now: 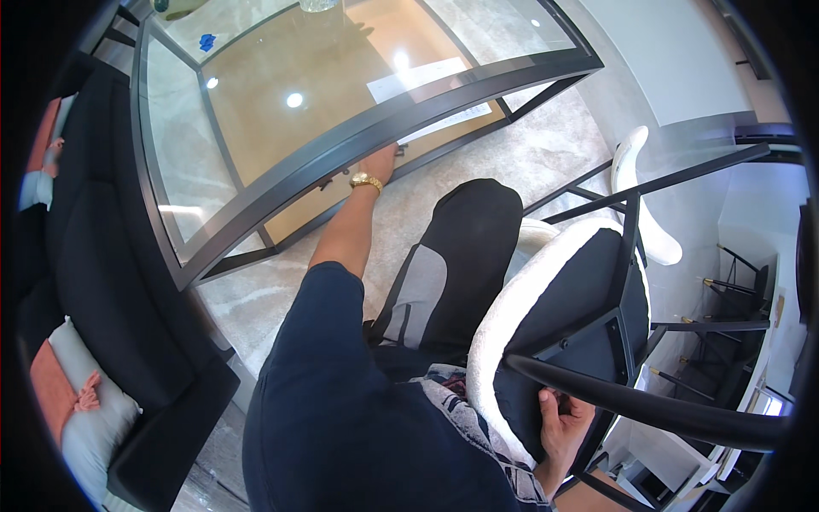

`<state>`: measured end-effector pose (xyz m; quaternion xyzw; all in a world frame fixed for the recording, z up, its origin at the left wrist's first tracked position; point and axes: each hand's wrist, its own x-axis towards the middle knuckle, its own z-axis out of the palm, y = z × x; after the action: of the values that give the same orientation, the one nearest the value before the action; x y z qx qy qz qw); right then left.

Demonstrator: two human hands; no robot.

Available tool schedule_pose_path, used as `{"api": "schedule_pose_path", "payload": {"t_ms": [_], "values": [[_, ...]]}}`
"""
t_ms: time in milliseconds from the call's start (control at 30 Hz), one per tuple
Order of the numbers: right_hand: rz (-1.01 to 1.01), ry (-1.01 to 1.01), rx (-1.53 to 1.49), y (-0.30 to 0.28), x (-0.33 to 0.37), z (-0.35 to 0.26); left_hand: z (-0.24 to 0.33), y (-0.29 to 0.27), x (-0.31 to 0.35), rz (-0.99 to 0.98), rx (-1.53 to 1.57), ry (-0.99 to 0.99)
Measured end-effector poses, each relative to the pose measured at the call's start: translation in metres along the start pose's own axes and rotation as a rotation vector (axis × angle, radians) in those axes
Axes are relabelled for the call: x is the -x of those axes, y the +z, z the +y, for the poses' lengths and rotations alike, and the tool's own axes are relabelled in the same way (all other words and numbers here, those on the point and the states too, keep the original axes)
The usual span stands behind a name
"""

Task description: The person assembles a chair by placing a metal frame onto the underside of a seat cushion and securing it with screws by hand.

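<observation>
My left hand (381, 165), with a gold watch on the wrist, reaches under the table's dark frame to the wooden lower shelf (299, 224). A small dark piece (400, 151) is beside its fingers, which are mostly hidden. More small dark pieces (325, 183) lie on the shelf. A chair (570, 303) with white fuzzy upholstery, a black underside and black metal legs is tipped over against my lap. My right hand (563, 431) is at its underside below a thick black leg (648, 401). Its fingers are curled, and what they hold is hidden.
The glass-topped table (375, 119) fills the far side, with white paper sheets (418, 78) and a small blue object (206, 42). A black sofa (111, 230) with cushions (81, 401) stands left. A curved white padded piece (644, 200) lies right, beyond the chair.
</observation>
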<state>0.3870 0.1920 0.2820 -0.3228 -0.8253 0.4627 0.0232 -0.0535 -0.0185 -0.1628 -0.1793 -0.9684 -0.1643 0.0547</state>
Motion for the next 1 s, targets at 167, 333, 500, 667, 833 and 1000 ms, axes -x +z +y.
{"api": "schedule_pose_path", "payload": {"t_ms": [167,333,500,667,833,1000], "values": [[-0.029,-0.011,0.032,-0.003,-0.002,-0.006,-0.001,-0.007,0.01,0.066,-0.016,-0.013],[0.037,-0.231,0.181,0.002,0.006,-0.019,0.073,-0.129,0.036,0.222,0.658,-0.135],[-0.118,-0.437,0.17,0.009,0.003,-0.039,0.152,-0.312,0.112,-0.332,1.491,0.266],[-0.224,-0.411,-0.126,0.026,0.005,-0.046,0.199,-0.37,0.139,-0.749,1.577,0.823],[-0.209,-0.549,0.02,0.021,0.002,-0.033,0.213,-0.38,0.143,-0.772,1.527,0.865],[-0.191,-0.156,-0.467,0.022,0.013,-0.022,0.171,-0.347,0.099,-0.517,1.618,0.551]]}}
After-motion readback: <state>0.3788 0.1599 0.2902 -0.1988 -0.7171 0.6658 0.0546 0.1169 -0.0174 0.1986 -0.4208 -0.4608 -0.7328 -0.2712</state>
